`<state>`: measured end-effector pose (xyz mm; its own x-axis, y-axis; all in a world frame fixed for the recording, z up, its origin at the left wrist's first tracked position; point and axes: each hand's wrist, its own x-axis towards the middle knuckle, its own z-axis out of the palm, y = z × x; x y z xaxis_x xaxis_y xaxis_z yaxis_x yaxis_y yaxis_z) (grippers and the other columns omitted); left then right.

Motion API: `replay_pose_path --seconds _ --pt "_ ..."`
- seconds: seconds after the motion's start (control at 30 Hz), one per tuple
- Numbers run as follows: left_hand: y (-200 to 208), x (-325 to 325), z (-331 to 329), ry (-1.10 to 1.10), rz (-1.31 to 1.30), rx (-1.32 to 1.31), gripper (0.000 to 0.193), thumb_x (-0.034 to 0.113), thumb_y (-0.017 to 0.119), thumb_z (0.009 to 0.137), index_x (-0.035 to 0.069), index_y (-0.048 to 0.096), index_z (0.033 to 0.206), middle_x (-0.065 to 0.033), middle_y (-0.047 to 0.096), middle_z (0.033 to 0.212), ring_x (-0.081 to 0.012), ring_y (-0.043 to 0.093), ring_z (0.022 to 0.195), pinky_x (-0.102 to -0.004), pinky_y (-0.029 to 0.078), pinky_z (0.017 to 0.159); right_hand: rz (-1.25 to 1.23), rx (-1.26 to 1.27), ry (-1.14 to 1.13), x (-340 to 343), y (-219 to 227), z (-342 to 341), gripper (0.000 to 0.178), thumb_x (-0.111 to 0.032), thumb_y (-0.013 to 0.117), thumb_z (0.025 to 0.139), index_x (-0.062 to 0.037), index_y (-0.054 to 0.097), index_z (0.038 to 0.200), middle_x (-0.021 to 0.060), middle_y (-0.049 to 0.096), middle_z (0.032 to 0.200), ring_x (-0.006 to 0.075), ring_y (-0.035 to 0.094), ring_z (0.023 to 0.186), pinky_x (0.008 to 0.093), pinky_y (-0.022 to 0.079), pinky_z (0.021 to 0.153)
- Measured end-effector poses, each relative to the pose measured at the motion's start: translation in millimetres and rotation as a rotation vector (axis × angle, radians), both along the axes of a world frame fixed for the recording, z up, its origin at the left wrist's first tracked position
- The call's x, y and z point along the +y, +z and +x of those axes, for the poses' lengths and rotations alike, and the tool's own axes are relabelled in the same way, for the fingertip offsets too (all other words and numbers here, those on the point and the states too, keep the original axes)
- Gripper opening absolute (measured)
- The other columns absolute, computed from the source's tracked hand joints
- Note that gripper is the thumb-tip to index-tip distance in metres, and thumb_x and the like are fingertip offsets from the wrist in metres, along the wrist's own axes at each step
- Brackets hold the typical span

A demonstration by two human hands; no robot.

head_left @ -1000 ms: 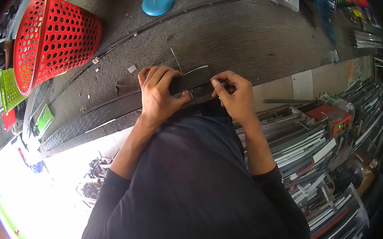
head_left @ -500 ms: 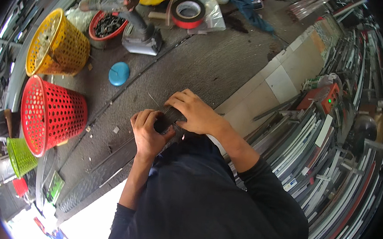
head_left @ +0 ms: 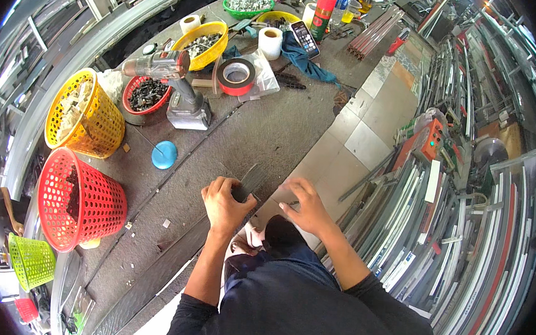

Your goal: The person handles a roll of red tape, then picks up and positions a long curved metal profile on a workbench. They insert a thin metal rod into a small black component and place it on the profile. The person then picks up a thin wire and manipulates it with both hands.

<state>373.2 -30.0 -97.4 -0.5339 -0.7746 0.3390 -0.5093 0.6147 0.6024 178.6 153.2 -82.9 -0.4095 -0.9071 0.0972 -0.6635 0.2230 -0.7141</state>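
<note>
The grey bench (head_left: 264, 129) runs from near left to far right, and more of its far end shows than a moment ago, my view having lifted. To its right, past pale tiles (head_left: 367, 141), long bars (head_left: 397, 206) lie stacked. On the left side of the bench stands a red basket (head_left: 98, 204), with a yellow basket (head_left: 104, 132) farther off and a drill (head_left: 184, 107) to the right of that one. My right hand (head_left: 294, 198) has just come away from the piece I am working on; it hangs off to the right, near the bench's near edge, with thumb and fingers apart and nothing I can see between them. That leaves the work to my left hand (head_left: 237, 193) alone, which I take to be steadying it. Its thumb is on the near side and its fingers on the far side, spread only as wide as the dark strip (head_left: 253, 180) they clamp. That strip lies at the bench's near edge, its free end pointing far right. The blue disc (head_left: 164, 155) sits well apart, farther left.
</note>
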Motion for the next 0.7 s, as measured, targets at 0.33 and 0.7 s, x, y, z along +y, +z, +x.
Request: replay_pose_path --seconds 0.33,0.7 --pt "3 -3 -44 0.003 -0.028 -0.073 0.044 0.028 0.097 0.070 0.007 0.081 0.105 -0.0091 0.078 0.102 -0.0330 0.077 0.100 -0.0483 0.053 0.101 -0.070 -0.235 0.113 3 -24 -41 0.026 -0.011 0.086 0.101 -0.0011 0.082 0.124 0.0150 0.085 0.118 0.0286 0.083 0.110 0.0418 0.066 0.096" --pt "10 -19 -172 0.135 -0.009 -0.151 0.050 0.027 0.100 0.065 0.007 0.082 0.107 -0.0097 0.079 0.106 -0.0333 0.078 0.105 -0.0491 0.054 0.102 -0.225 -0.100 0.197 -99 -2 -221 0.016 -0.009 0.084 0.101 -0.0023 0.083 0.117 0.0144 0.085 0.111 0.0333 0.081 0.109 0.0459 0.063 0.098"
